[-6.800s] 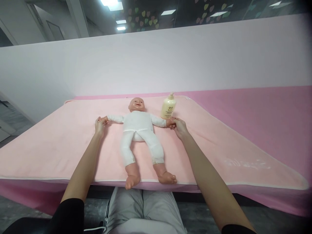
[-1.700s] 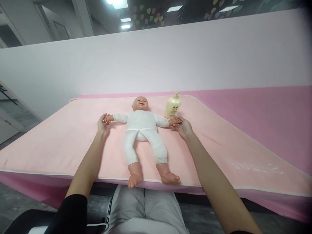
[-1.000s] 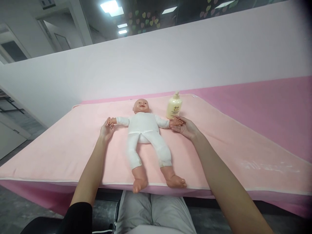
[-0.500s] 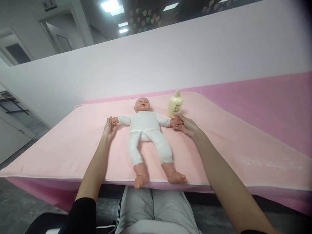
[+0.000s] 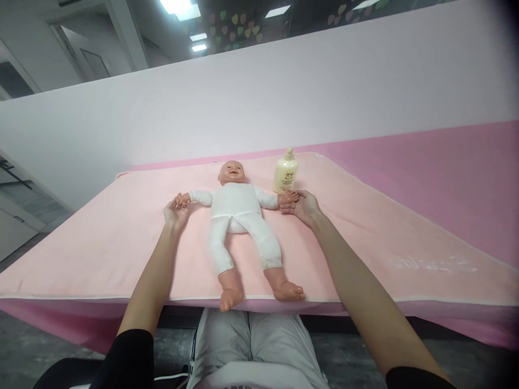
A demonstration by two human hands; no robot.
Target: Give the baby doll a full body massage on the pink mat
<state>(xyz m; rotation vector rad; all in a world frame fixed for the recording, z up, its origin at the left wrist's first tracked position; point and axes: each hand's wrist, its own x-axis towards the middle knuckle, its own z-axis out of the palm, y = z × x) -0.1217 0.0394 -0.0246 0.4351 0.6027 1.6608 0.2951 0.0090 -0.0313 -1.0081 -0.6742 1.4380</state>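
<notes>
A baby doll (image 5: pixel 237 202) with a white cloth body lies face up, its arms spread and its feet toward me. My left hand (image 5: pixel 175 213) is closed around the doll's hand on the left side of the view. On the other side, my right hand (image 5: pixel 305 207) holds the doll's other hand, the fingers under its palm and the thumb near its fingertips. Just behind that hand stands a pale yellow pump bottle (image 5: pixel 286 173), upright. Beneath the doll is a pink towel (image 5: pixel 133 232).
The towel covers a table with a darker pink cloth (image 5: pixel 458 178) showing at the right and front. Behind it rises a white low wall (image 5: pixel 243 102) with glass above. My legs (image 5: pixel 255 340) are under the table's front edge.
The whole view has shifted slightly, so things appear a little farther left. My right thumb has moved off the doll's palm toward its fingertips, and the doll's fingers show more plainly.
</notes>
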